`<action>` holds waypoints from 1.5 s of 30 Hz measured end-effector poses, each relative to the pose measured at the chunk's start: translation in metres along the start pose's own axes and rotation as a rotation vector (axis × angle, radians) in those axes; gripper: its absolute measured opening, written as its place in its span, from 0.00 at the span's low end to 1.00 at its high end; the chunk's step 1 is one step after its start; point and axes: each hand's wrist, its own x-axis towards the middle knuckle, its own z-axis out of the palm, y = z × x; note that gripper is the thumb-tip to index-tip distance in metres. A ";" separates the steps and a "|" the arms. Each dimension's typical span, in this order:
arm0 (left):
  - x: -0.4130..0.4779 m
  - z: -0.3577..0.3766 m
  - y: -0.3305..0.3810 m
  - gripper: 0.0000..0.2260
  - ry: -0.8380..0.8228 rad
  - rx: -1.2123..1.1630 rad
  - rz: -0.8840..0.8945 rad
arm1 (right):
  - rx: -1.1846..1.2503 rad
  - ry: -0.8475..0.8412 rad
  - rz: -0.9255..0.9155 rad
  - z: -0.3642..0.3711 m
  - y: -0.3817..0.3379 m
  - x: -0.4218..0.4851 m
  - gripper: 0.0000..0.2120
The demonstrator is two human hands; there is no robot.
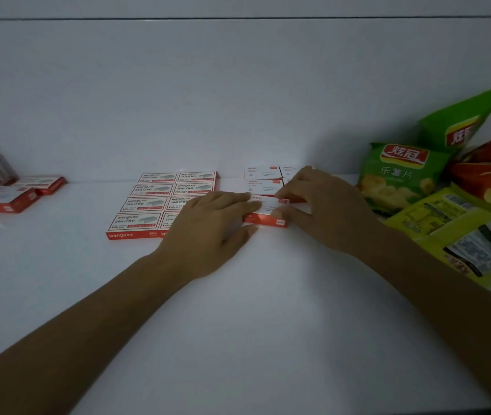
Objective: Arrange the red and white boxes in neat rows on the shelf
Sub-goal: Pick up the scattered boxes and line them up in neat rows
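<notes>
Bare forearms reach across the white shelf (238, 324); the left hand (208, 226) presses near-straight fingers on a red and white box (268, 209), the right hand (325, 205) pinches its right end; it sits at the front of a half-built block (263, 178) beside eight tidy boxes (163, 202); loose boxes (13, 193) far left apparently remain.

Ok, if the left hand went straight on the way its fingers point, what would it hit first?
Most likely the right hand. The left hand points right across the box, and the right hand grips that box's other end, apparently close ahead.
</notes>
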 end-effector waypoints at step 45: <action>0.001 -0.050 -0.003 0.30 -0.041 0.294 0.073 | 0.169 0.016 0.193 -0.038 -0.017 0.003 0.37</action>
